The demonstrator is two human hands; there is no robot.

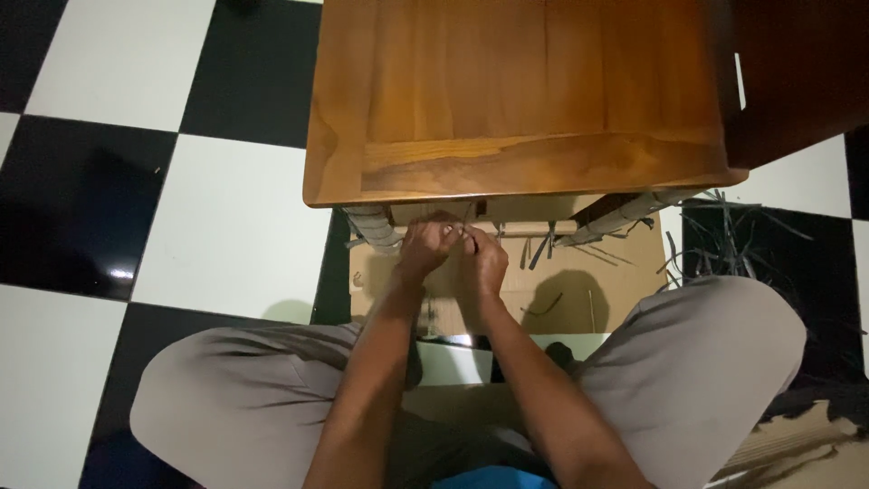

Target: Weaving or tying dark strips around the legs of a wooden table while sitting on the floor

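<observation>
My left hand (424, 246) and my right hand (482, 257) are close together just under the front edge of a wooden table top (516, 100). Both pinch a thin grey strip (467, 217) that runs up to a horizontal wooden rail (520, 229) under the table. The rail and the two table legs (371, 226) are partly wrapped in woven grey strips. Loose strip ends (541, 249) hang from the rail to the right of my hands. My fingertips hide the exact spot where the strip is held.
A flat piece of cardboard (597, 281) lies on the floor under the table. A tangle of grey strips (733, 240) lies at the right. My bent legs in grey trousers (226, 389) frame the spot. The floor is black and white tiles (226, 226).
</observation>
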